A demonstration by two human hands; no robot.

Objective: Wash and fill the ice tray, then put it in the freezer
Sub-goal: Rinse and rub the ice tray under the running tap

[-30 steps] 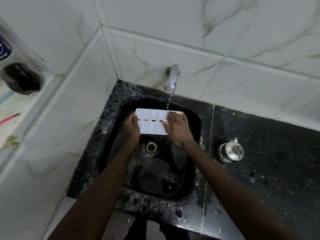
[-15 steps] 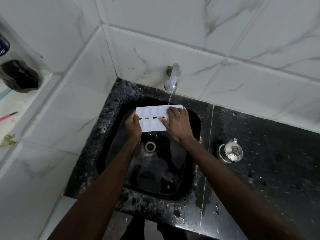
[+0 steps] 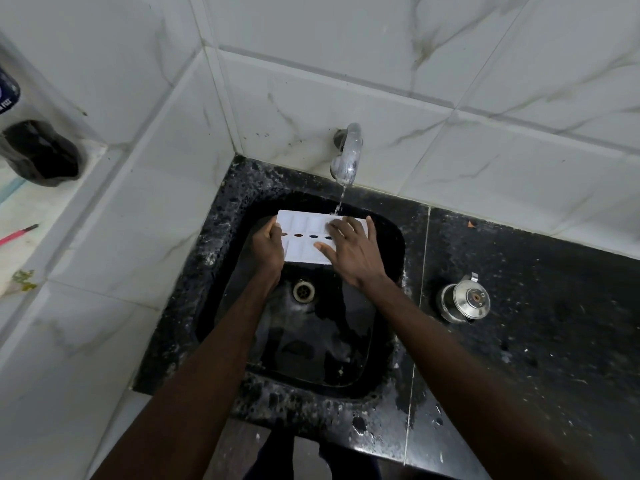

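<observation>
A white ice tray (image 3: 304, 237) with a row of dark holes down its middle is held flat over the back of the black sink (image 3: 388, 358). A thin stream of water from the chrome tap (image 3: 347, 155) lands on its far edge. My left hand (image 3: 268, 249) grips the tray's left end. My right hand (image 3: 355, 252) lies spread on the tray's right half, fingers apart, covering that end.
The sink's drain (image 3: 304, 290) lies below the tray. A steel lidded pot (image 3: 464, 301) stands on the black counter (image 3: 540, 341) to the right. White tiled walls close in behind and at the left. A ledge at the far left holds a dark bag (image 3: 41, 152) and a pink pen (image 3: 17, 234).
The tray has shifted slightly toward the tap, so the stream now hits its far edge. My right hand's fingers have slid over the tray's top.
</observation>
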